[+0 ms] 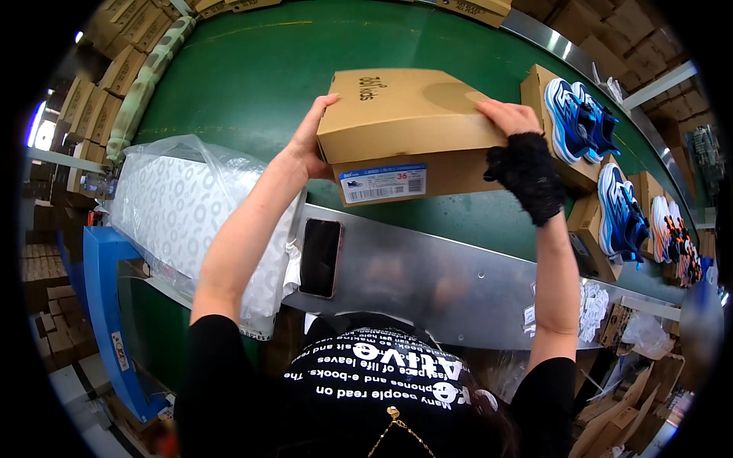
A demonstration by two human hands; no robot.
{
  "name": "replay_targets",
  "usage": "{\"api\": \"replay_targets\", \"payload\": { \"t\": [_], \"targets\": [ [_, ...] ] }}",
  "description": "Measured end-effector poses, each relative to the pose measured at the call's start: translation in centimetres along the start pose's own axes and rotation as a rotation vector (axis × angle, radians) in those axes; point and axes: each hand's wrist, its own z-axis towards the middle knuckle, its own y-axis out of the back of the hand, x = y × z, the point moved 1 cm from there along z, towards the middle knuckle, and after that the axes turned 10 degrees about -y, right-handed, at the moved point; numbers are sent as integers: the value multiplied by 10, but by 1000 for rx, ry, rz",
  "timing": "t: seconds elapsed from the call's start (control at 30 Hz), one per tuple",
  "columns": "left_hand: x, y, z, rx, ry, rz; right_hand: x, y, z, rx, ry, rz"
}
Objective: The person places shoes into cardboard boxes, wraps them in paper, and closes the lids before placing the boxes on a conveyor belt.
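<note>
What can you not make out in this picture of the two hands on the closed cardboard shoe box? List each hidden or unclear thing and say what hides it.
Head view only:
- Contents of the shoe box: its lid is closed.
- Right hand: its wrist is hidden by a black fuzzy cuff.
- Left hand: the fingertips are behind the box's side.
- Phone screen: dark, nothing shows.
- Far shoes at the right rim: bent and too small for detail.
</note>
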Motion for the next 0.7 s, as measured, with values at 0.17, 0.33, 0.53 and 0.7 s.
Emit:
{"api": "replay_targets", "payload": {
  "t": [0.17,0.33,0.53,0.7],
  "targets": [
    [13,-19,-27,14,112,31,17,44,-21,140,-72,-40],
    [44,-19,-48,64,-44,217,27,79,-66,454,70,-82],
    [104,-29,-91,259,-437,678,8,31,-68,78,-340,50],
    [125,-25,-101,349,-321,870,-27,-3,-45,387,-638,375]
  ]
}}
